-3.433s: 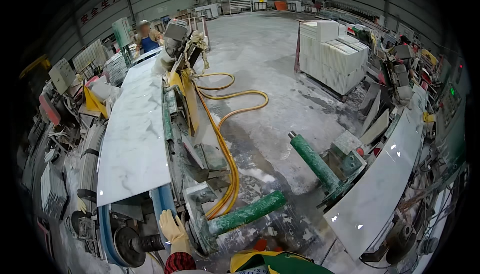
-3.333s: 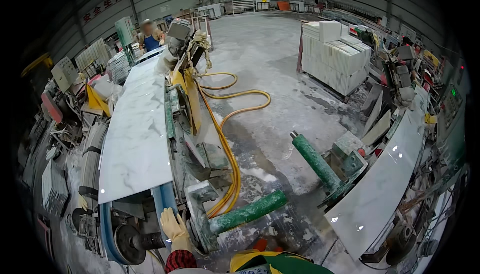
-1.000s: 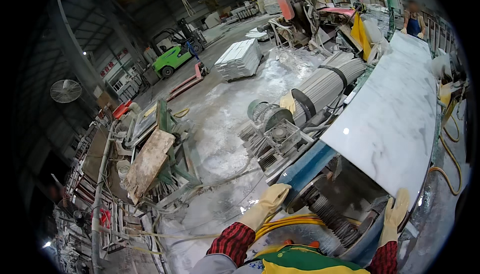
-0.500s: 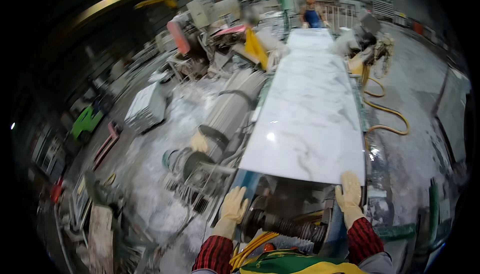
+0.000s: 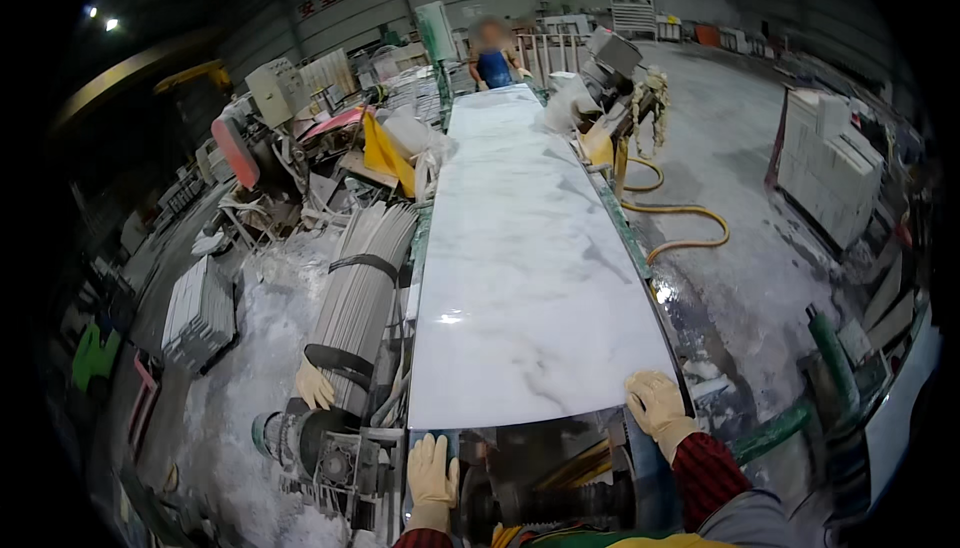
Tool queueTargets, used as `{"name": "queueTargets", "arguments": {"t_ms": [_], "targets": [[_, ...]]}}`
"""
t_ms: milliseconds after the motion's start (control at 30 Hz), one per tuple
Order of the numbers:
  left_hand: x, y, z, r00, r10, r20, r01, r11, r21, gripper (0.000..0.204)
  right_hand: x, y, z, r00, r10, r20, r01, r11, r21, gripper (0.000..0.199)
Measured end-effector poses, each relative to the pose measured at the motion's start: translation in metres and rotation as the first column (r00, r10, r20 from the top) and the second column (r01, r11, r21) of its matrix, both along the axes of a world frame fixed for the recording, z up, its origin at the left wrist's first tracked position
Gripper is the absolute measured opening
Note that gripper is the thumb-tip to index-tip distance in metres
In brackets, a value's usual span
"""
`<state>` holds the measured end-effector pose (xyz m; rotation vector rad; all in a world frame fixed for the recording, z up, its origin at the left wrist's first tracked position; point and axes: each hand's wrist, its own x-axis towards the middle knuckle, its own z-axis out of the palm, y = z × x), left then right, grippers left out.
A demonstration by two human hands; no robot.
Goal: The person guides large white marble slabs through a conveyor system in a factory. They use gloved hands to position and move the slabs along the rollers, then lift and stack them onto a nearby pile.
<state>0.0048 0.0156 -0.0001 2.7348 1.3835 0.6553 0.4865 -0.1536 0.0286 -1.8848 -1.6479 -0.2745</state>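
A long polished white slab with grey veining (image 5: 520, 318) lies flat on a conveyor frame and runs away from me. My left hand (image 5: 432, 470), in a cream rubber glove, is flat with fingers pointing forward on the blue side (image 5: 449, 440) of the frame. Its fingertips are just short of the slab's near left corner. My right hand (image 5: 657, 404), gloved alike, lies with its fingers over the slab's near right corner; whether it presses is not clear. Between my hands, below the slab's near edge, a dark roller shaft (image 5: 560, 500) shows in the open frame.
A co-worker in a blue apron (image 5: 494, 70) stands at the slab's far end. Strapped stone strips (image 5: 358, 293), with a loose cream glove (image 5: 314, 384) beside them, and a motor (image 5: 285, 440) are to the left. A yellow hose (image 5: 690, 210) and green pipes (image 5: 833, 368) lie right.
The whole view has swung to the right. The slab's near edge is closer to me, and my right hand has shifted from beside its corner onto it. My left hand stays open on the frame.
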Motion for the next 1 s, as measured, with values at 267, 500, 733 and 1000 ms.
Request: {"name": "queueTargets", "arguments": {"t_ms": [267,500,733,1000], "targets": [[0.002,-0.002,0.001,0.997,0.027,-0.068,-0.029,0.999,-0.023,0.061,0.009,0.000,-0.002,0.996,0.028,-0.090,-0.031,0.999,-0.030,0.027],[0.004,-0.005,0.010,0.998,0.023,-0.052,-0.023,1.000,-0.007,0.059,0.002,-0.002,0.002,0.992,-0.068,0.110,0.076,0.995,-0.070,0.045],[0.003,-0.008,0.011,1.000,0.003,-0.030,-0.003,1.000,-0.006,0.060,0.003,-0.003,0.005,0.996,-0.026,0.087,0.031,0.998,-0.056,0.042],[-0.001,-0.011,0.011,0.998,-0.004,-0.061,0.003,1.000,-0.013,0.059,0.001,-0.003,0.013,0.991,-0.017,0.132,0.011,0.999,0.048,0.031]]}}
